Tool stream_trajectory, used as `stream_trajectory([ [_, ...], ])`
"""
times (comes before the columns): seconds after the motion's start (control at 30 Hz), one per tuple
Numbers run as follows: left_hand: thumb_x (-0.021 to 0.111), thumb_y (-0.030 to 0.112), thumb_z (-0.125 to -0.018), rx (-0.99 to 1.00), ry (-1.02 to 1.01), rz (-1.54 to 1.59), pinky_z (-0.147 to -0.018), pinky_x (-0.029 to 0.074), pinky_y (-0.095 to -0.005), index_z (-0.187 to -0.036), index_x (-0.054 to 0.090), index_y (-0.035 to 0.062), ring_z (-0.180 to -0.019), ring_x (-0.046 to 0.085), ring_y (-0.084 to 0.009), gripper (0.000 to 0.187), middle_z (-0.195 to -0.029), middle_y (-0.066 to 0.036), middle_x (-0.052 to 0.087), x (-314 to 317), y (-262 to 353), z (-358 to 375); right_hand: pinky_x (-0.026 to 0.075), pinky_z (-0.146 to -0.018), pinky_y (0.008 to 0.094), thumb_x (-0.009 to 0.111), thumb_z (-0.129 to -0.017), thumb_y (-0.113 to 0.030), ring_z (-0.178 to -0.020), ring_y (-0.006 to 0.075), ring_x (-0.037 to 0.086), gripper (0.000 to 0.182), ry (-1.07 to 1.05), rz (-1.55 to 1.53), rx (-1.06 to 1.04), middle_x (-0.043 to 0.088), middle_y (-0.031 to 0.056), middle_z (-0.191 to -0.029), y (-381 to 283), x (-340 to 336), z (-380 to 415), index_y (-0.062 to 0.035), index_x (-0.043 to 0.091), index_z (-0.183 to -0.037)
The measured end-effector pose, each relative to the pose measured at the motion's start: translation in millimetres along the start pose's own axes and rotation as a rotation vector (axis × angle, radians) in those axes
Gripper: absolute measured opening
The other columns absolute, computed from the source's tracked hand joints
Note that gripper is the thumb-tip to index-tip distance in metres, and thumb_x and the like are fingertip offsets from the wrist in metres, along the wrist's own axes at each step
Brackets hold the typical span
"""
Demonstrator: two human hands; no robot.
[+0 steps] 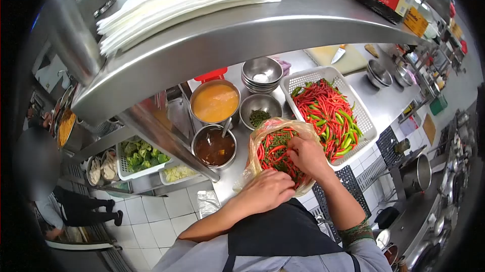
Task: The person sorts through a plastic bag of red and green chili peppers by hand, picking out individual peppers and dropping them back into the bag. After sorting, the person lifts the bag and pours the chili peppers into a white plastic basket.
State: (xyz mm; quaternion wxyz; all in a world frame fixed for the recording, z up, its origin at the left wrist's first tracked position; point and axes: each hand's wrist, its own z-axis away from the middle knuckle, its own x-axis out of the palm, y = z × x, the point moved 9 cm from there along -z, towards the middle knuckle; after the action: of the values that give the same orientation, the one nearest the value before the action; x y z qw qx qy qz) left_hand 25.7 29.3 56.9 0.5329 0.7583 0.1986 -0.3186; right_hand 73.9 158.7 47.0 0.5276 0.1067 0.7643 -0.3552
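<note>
A clear plastic bag (251, 160) stands open on the steel counter, filled with red chili peppers (269, 146) and thin green stems. My left hand (268, 188) is bent over the bag's near edge, fingers curled together among the chilies; what they hold is hidden. Reaching in from the right, my right hand (307, 156) has thumb and fingers pinched over the chilies, and its fingertips hide what is between them. Behind the bag is a metal bowl (268, 101) with a small heap of green stems. To the right, a white perforated basket (371, 115) holds red and green chilies.
Left of the bag stand a pot of orange liquid (215, 101) and a pot of dark sauce (214, 145) with a ladle. Stacked bowls (261, 72) and a knife (338, 54) lie farther back. A steel shelf (227, 32) crosses overhead. Another person (76, 206) stands at left.
</note>
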Motion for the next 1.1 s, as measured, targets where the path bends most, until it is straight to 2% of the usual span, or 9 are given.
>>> stream_trajectory([
  [0.1,0.062,0.022,-0.094,-0.195,0.261,0.097,-0.091,0.050,-0.0411,-0.118,0.064,-0.0004,-0.104,0.064,-0.0339,0.033,-0.113,-0.017,0.066,-36,-14,5,0.051,-0.078,0.0440,0.069,-0.077,-0.009,-0.082,0.0384,0.062,0.013,-0.070,-0.312,0.081,0.064,0.0162,-0.093,4,-8,-4,-0.0020,0.063,-0.087],
  [0.13,0.061,0.021,-0.095,-0.211,0.313,0.060,-0.091,0.051,-0.0405,-0.126,0.058,-0.0020,-0.106,0.065,-0.0334,0.039,-0.116,-0.018,0.066,-44,-19,8,0.051,-0.069,0.0369,0.066,-0.081,-0.005,-0.075,0.0277,0.062,0.011,-0.045,-0.345,0.031,0.063,0.0094,-0.086,1,-14,-2,-0.0030,0.060,-0.090],
  [0.23,0.062,0.019,-0.095,-0.239,0.389,0.179,-0.091,0.052,-0.0396,-0.130,0.054,-0.0017,-0.105,0.066,-0.0324,0.042,-0.119,-0.020,0.065,-48,-33,8,0.051,-0.062,0.0274,0.062,-0.087,-0.004,-0.069,0.0110,0.059,0.015,-0.264,-1.055,0.275,0.058,0.0007,-0.081,0,2,10,-0.0041,0.053,-0.099],
  [0.4,0.058,0.016,-0.097,-0.352,0.220,0.591,-0.084,0.053,-0.0317,-0.124,0.056,-0.0036,-0.095,0.067,-0.0184,0.033,-0.104,-0.013,0.069,-19,-43,-2,0.051,-0.065,0.0244,0.059,-0.093,-0.004,-0.072,0.0088,0.060,0.011,-0.222,-1.248,0.153,0.058,0.0008,-0.086,-20,3,17,-0.0044,0.051,-0.101],
  [0.57,0.051,0.015,-0.100,-0.370,0.083,0.822,-0.074,0.052,-0.0273,-0.111,0.062,-0.0046,-0.076,0.063,-0.0128,0.025,-0.089,-0.007,0.067,5,-54,1,0.053,-0.066,0.0248,0.063,-0.094,-0.006,-0.073,0.0091,0.063,0.011,-0.358,-1.163,0.181,0.061,0.0021,-0.084,-19,13,29,-0.0022,0.055,-0.101],
  [0.8,0.051,0.018,-0.103,-0.459,-0.137,1.144,-0.076,0.054,-0.0261,-0.122,0.060,0.0006,-0.082,0.066,-0.0126,0.027,-0.094,-0.006,0.069,24,-52,10,0.049,-0.062,0.0233,0.069,-0.091,-0.005,-0.074,0.0053,0.059,0.007,-0.331,-1.220,0.223,0.061,-0.0018,-0.080,-4,20,48,-0.0013,0.064,-0.092],
  [0.9,0.052,0.017,-0.103,-0.494,-0.130,1.252,-0.078,0.056,-0.0281,-0.123,0.059,0.0004,-0.086,0.068,-0.0150,0.028,-0.095,-0.008,0.069,29,-52,8,0.048,-0.062,0.0247,0.072,-0.087,-0.005,-0.071,0.0092,0.060,0.008,-0.068,-1.012,0.118,0.062,0.0026,-0.078,-4,-2,41,-0.0013,0.065,-0.083],
  [1.0,0.052,0.015,-0.102,-0.516,-0.050,1.321,-0.080,0.057,-0.0298,-0.122,0.058,0.0007,-0.088,0.068,-0.0164,0.025,-0.096,-0.009,0.069,31,-57,8,0.050,-0.064,0.0310,0.073,-0.081,-0.003,-0.072,0.0208,0.063,0.006,0.289,-0.329,-0.037,0.062,0.0104,-0.081,-24,-49,33,-0.0018,0.069,-0.084],
  [1.1,0.052,0.013,-0.101,-0.511,0.106,1.300,-0.082,0.056,-0.0301,-0.120,0.056,0.0014,-0.089,0.067,-0.0161,0.022,-0.097,-0.008,0.067,18,-65,10,0.051,-0.069,0.0374,0.073,-0.077,-0.003,-0.078,0.0316,0.063,0.013,0.112,-0.266,0.001,0.062,0.0153,-0.088,-15,-33,14,-0.0036,0.072,-0.090],
])
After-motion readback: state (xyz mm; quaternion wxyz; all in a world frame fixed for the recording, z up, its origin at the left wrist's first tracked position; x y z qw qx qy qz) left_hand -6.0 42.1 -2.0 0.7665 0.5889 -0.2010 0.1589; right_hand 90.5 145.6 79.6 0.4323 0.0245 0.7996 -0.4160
